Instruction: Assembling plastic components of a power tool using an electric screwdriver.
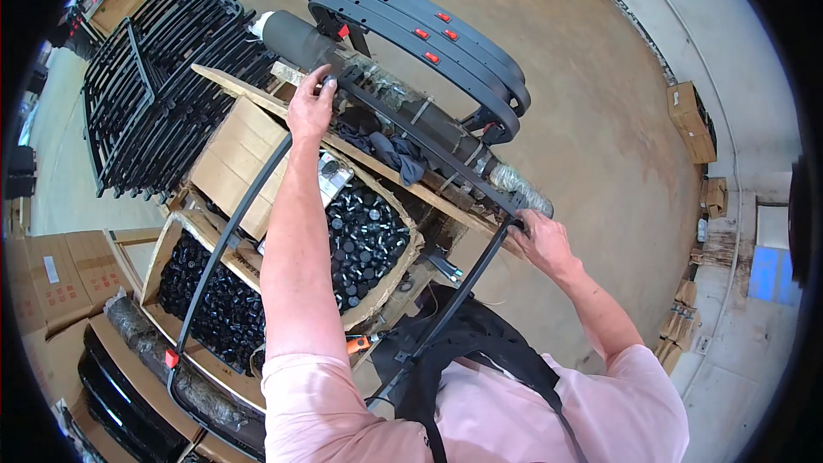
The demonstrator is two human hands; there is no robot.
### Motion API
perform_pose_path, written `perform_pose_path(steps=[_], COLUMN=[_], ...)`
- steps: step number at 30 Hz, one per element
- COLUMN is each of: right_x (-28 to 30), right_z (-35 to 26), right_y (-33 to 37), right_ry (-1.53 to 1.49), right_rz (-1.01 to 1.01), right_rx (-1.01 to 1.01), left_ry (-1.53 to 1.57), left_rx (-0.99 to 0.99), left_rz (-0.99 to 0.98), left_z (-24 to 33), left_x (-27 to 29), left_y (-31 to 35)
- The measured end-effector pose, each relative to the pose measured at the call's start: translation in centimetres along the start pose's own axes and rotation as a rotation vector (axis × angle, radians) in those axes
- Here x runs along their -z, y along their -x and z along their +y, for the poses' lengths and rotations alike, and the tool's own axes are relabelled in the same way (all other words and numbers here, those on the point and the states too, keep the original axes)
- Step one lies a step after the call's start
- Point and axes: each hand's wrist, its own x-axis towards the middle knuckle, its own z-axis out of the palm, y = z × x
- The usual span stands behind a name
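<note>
A black tubular metal frame (429,147) lies in front of me across a padded rail, one long side bar running down past the boxes on my left, the other toward my body. At its far left corner my left hand (310,107) is closed, thumb and fingertips pinching the end by a small round black piece (328,80). My right hand (542,244) is closed around the right corner, where crossbar and side bar meet; its fingertips are partly hidden. A red clip (171,358) sits low on the left side bar.
Open boxes of black knobs (364,244) and small black parts (214,300) stand under my left arm. A dark cloth (386,154) lies by a wooden board. Curved black racks with red clips (420,43) stand beyond the rail. Stacked black frames (171,77) are at far left. An orange-handled tool (364,342) lies near me.
</note>
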Motion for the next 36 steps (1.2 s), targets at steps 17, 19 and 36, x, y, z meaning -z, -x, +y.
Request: perform_pose_path(steps=[17, 19, 36], right_x=[0.6, 0.7, -0.4], right_z=[-1.0, -1.1, -0.7], right_y=[-0.2, -0.2, -1.1], right_ry=[0.055, 0.103, 0.163], right_rz=[-0.194, -0.172, -0.147], right_rx=[-0.143, -0.165, -0.127], left_ry=[-0.039, -0.016, -0.070], left_rx=[0.014, -0.005, 0.037], left_rz=[0.013, -0.003, -0.006], left_z=[-0.1, -0.1, -0.2], left_x=[0.0, 0.1, 0.1], left_y=[0.0, 0.1, 0.1])
